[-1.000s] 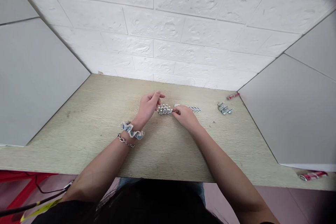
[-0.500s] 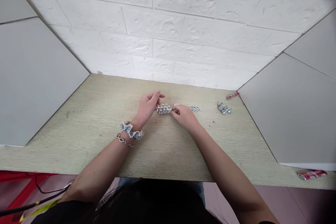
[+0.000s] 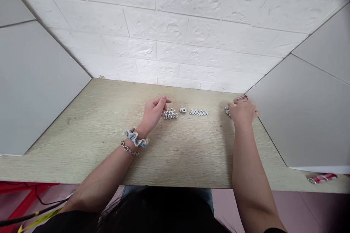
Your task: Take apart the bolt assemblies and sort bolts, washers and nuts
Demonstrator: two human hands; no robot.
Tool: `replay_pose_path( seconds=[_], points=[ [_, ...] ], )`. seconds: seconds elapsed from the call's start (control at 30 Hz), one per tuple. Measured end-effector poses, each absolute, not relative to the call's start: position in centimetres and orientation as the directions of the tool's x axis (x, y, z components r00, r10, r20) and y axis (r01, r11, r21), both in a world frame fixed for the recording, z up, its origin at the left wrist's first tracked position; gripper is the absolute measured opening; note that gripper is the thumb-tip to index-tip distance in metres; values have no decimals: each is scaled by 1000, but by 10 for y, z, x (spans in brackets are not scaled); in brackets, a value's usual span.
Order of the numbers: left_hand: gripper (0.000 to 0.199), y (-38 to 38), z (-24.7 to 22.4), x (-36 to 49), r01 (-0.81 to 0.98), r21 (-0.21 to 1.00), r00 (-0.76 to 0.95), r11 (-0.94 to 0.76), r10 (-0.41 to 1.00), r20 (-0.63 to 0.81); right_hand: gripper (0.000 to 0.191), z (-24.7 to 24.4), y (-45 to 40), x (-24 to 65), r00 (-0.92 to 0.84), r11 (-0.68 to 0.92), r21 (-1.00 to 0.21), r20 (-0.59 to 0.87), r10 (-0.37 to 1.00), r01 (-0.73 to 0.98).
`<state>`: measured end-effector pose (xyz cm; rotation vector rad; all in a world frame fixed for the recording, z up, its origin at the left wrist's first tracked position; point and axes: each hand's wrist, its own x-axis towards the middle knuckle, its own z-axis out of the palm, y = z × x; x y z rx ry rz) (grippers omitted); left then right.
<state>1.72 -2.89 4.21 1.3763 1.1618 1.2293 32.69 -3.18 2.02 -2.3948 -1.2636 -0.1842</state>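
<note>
Seems, by the look of it, to be at the step of picking from the pile of small metal pieces point(image 3: 227, 112) at the right of the table point(image 3: 177, 156). Holds the right hand point(image 3: 243, 111) over that pile, back of it upward, fingers partly spread and some pointing off to the right. Covers most of the pile, leaving only the left edge in sight. Impossible to judge from this angle between a pinch on a piece and fingertips merely placed above.

Rests the left hand point(image 3: 155, 108) at the left end of the upright bolts point(image 3: 170, 114), thumb uppermost, fingers loosely curled. Shows nothing in that grip, though with the inner side hidden; too close to the bolts to call touching or apart. Wears a scrunchie point(image 3: 136, 137) and a chain bracelet point(image 3: 129, 148) on that arm.

Set out from left to right: bolts in a tight group, washers point(image 3: 183, 110) apparently overlapping just beside, nuts point(image 3: 198, 112) flat in close rows, then, across a gap, the pile under the right hand. Beyond that hand, near the far right corner, a red cylinder point(image 3: 240, 98); at the near right edge, another red cylinder point(image 3: 322, 178).

Probably calls next for bringing thumb and fingertips together low on one piece without scattering the rest, then lifting upward before any sideways travel. Calls also for keeping the left hand quiet, given bolts likely to tip at a knock.
</note>
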Motion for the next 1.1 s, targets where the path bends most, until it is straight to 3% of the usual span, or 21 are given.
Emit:
replay_pose_path(
  seconds=[0.13,0.33,0.43,0.6,0.7,0.8,0.93,1.0,1.1],
  points=[
    [36,-32,43,19,87,984,76,-156,986,149,25,13,-26,326,619,-559,-276,239,748,782],
    [38,-36,46,21,103,973,74,-205,977,198,26,11,-23,321,634,-586,-242,294,715,773],
    [37,-37,44,20,112,962,76,-249,967,242,21,9,-22,322,639,-601,-215,253,727,770],
    [36,-47,46,18,169,849,67,-500,866,496,20,9,-20,319,621,-573,-240,272,735,784],
    [36,-55,50,18,235,720,133,-653,755,642,19,18,-22,307,536,-419,-354,369,759,836],
    [30,-59,50,21,251,693,247,-675,737,629,15,31,-28,281,398,-110,-570,408,822,814],
    [31,-56,46,26,191,830,335,-523,830,446,23,44,-42,234,228,260,-870,378,897,420],
    [41,-53,43,27,150,895,365,-420,865,344,25,45,-50,213,114,303,-927,333,936,222],
    [42,-48,41,28,128,943,395,-306,888,235,24,43,-58,192,7,282,-956,284,959,79]
  ],
)
